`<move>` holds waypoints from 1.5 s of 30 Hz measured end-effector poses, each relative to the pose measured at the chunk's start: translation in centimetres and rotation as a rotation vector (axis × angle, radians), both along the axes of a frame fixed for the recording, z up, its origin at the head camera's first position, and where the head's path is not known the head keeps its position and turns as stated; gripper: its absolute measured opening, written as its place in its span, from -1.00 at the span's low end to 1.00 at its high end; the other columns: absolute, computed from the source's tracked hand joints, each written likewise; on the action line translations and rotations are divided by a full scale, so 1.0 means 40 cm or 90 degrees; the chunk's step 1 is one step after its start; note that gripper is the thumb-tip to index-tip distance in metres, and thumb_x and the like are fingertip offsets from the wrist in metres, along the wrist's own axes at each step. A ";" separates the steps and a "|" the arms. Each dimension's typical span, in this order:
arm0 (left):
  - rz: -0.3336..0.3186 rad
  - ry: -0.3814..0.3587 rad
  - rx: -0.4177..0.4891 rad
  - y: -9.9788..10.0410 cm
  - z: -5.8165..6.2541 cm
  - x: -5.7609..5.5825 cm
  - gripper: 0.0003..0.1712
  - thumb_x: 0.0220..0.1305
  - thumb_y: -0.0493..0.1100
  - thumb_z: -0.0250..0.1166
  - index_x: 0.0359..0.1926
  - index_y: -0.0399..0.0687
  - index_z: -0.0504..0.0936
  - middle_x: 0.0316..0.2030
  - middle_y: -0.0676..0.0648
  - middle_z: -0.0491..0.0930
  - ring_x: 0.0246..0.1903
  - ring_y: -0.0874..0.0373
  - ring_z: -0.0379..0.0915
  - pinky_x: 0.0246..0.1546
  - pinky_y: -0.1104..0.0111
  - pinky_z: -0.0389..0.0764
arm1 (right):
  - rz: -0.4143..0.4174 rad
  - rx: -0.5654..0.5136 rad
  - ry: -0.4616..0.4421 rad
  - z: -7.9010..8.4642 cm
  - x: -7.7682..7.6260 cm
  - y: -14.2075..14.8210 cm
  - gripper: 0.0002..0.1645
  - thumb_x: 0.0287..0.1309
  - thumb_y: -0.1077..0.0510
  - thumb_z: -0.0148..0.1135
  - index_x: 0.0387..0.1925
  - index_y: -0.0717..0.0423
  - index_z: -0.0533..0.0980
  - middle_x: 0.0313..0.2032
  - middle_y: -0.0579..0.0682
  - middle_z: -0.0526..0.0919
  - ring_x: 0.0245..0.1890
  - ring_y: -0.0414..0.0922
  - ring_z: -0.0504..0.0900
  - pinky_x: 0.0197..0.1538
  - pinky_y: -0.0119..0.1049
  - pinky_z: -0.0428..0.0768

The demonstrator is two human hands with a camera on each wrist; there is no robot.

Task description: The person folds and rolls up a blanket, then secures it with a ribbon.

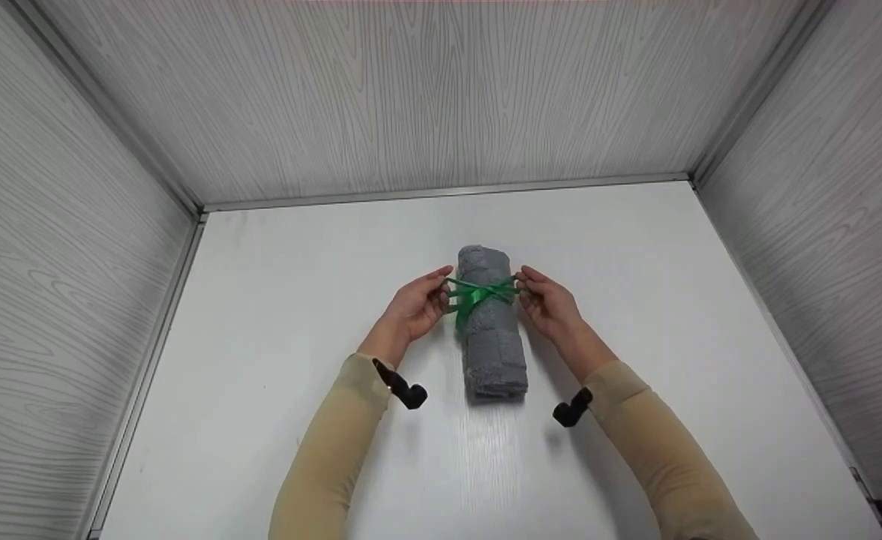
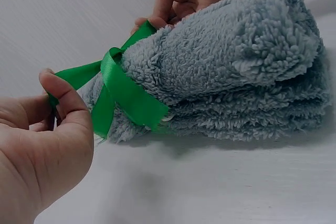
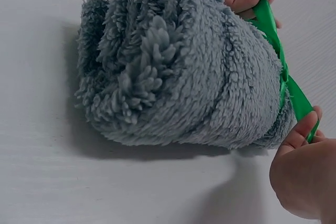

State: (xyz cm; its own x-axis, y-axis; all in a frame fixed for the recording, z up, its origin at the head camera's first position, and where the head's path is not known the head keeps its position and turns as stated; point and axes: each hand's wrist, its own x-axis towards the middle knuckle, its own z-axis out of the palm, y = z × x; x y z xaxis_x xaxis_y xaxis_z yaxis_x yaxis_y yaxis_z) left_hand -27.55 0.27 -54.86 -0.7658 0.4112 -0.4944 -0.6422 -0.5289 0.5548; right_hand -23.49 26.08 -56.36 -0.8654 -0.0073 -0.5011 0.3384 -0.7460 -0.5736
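A grey fluffy towel [image 1: 495,345] lies rolled up on the white table, its length running away from the person. Round its far half goes a green satin ribbon [image 1: 478,294], tied in a bow on top, with loose tails hanging at the left side. My left hand [image 1: 420,304] pinches one loop of the ribbon between thumb and fingers, left of the roll. On the opposite side, my right hand [image 1: 550,304] pinches the other loop. Both loops stretch outward from the knot. In the left wrist view, two cut ribbon ends [image 2: 142,106] drape over the towel [image 2: 226,51].
The white table [image 1: 261,330] spreads around the roll. Grey wood-grain panels [image 1: 426,97] enclose it at the back and on both sides. A small black camera mount is strapped to each wrist over the tan sleeves [image 1: 336,442].
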 end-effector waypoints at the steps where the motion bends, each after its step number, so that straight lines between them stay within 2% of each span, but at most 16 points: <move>1: 0.001 -0.003 -0.002 -0.001 -0.001 -0.001 -0.55 0.61 -0.29 0.03 0.41 -0.30 0.41 -0.34 -0.06 0.53 -0.47 0.28 0.49 -0.44 0.53 0.55 | -0.011 -0.009 -0.007 -0.001 0.000 0.002 -0.40 0.57 0.35 -0.09 0.55 0.20 0.19 0.06 0.04 0.58 -0.17 -0.21 0.62 -0.21 -0.48 0.60; 4: 0.008 -0.014 -0.010 -0.006 -0.001 -0.001 -0.56 0.61 -0.30 0.03 0.40 -0.31 0.43 -0.36 -0.05 0.53 -0.48 0.30 0.48 -0.45 0.54 0.55 | -0.040 -0.020 -0.027 -0.002 -0.001 0.005 -0.40 0.55 0.36 -0.07 0.54 0.19 0.21 0.06 0.05 0.59 -0.20 -0.21 0.64 -0.19 -0.48 0.61; 6: 0.009 -0.019 -0.016 -0.010 -0.001 -0.002 -0.53 0.61 -0.30 0.03 0.44 -0.31 0.38 -0.37 -0.04 0.53 -0.48 0.31 0.48 -0.45 0.55 0.55 | -0.050 -0.026 -0.034 -0.004 -0.001 0.008 -0.39 0.55 0.37 -0.06 0.54 0.20 0.21 0.01 0.06 0.63 -0.22 -0.21 0.64 -0.17 -0.47 0.61; 11: 0.017 -0.026 -0.024 -0.015 -0.002 -0.002 -0.54 0.59 -0.32 0.06 0.41 -0.33 0.40 -0.36 -0.04 0.53 -0.48 0.31 0.48 -0.46 0.55 0.54 | -0.057 -0.038 -0.036 -0.007 -0.005 0.014 -0.38 0.54 0.39 -0.06 0.54 0.21 0.20 -0.19 0.04 0.71 -0.26 -0.19 0.66 -0.18 -0.44 0.62; 17: 0.017 -0.016 -0.026 -0.017 -0.005 -0.003 -0.54 0.60 -0.31 0.05 0.42 -0.31 0.40 -0.34 -0.04 0.50 -0.46 0.31 0.46 -0.46 0.56 0.52 | -0.053 -0.029 -0.024 -0.013 -0.002 0.024 -0.38 0.54 0.38 -0.06 0.55 0.22 0.19 -0.17 0.04 0.71 -0.25 -0.19 0.67 -0.14 -0.42 0.63; 20: 0.015 0.004 -0.030 -0.017 -0.004 -0.004 -0.55 0.60 -0.28 0.05 0.42 -0.26 0.41 -0.29 -0.05 0.50 -0.40 0.27 0.48 -0.39 0.51 0.54 | -0.023 0.033 -0.008 -0.016 0.001 0.028 -0.39 0.57 0.32 -0.05 0.55 0.20 0.19 -0.10 0.01 0.69 -0.18 -0.19 0.66 -0.07 -0.40 0.61; 24: 0.013 0.044 -0.042 -0.019 0.002 -0.004 -0.59 0.58 -0.29 0.10 0.36 -0.15 0.49 -0.15 -0.10 0.53 -0.24 0.18 0.53 -0.23 0.42 0.58 | 0.014 0.161 -0.001 -0.015 0.006 0.029 -0.41 0.57 0.21 0.02 0.52 0.18 0.25 0.00 0.02 0.63 -0.03 -0.12 0.62 0.00 -0.35 0.62; 29: 0.006 0.084 -0.024 -0.021 0.010 -0.004 -0.59 0.54 -0.34 0.14 0.34 -0.10 0.51 0.07 -0.11 0.53 -0.07 0.10 0.51 -0.08 0.37 0.56 | 0.018 0.287 -0.013 -0.006 0.011 0.033 -0.38 0.51 0.12 0.12 0.49 0.19 0.29 0.10 0.03 0.51 0.18 0.03 0.51 0.04 -0.29 0.61; 34: -0.006 0.101 -0.024 -0.021 0.015 0.000 -0.55 0.54 -0.33 0.14 0.38 -0.11 0.46 0.21 -0.17 0.46 0.00 0.05 0.49 -0.01 0.33 0.52 | 0.003 0.343 -0.020 0.000 0.014 0.036 -0.38 0.50 0.08 0.11 0.46 0.23 0.30 0.27 0.15 0.43 0.25 0.08 0.44 0.03 -0.25 0.58; 39: -0.049 0.152 -0.094 -0.025 0.018 0.010 -0.48 0.54 -0.22 0.19 0.44 -0.07 0.39 0.28 -0.25 0.39 0.19 -0.09 0.42 0.13 0.21 0.48 | 0.008 0.394 -0.018 0.005 0.019 0.034 -0.41 0.49 0.03 0.13 0.38 0.25 0.35 0.32 0.25 0.42 0.28 0.14 0.45 0.10 -0.16 0.57; 43: -0.094 0.209 -0.171 -0.023 0.021 0.018 -0.36 0.50 -0.17 0.26 0.50 -0.11 0.30 0.33 -0.35 0.34 0.23 -0.19 0.37 0.30 0.04 0.41 | 0.038 0.445 -0.004 0.017 0.020 0.025 -0.39 0.45 -0.10 0.19 0.28 0.22 0.35 0.17 0.22 0.51 0.20 0.16 0.52 0.14 -0.08 0.57; 45: -0.111 0.226 -0.213 -0.020 0.021 0.024 -0.32 0.50 -0.15 0.27 0.51 -0.15 0.26 0.31 -0.37 0.36 0.18 -0.17 0.42 0.31 0.00 0.41 | 0.042 0.470 0.006 0.024 0.025 0.013 -0.40 0.42 -0.16 0.23 0.19 0.19 0.37 0.04 0.18 0.54 0.08 0.13 0.58 0.06 -0.09 0.60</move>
State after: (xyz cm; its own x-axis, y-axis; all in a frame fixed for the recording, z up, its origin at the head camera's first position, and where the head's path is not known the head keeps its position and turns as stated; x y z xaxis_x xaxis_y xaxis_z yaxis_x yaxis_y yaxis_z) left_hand -26.61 -0.54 -54.04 -0.8442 0.4119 -0.3431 -0.4470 -0.1876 0.8746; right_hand -22.50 26.61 -55.41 -0.8789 0.2761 -0.3889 0.3623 -0.1438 -0.9209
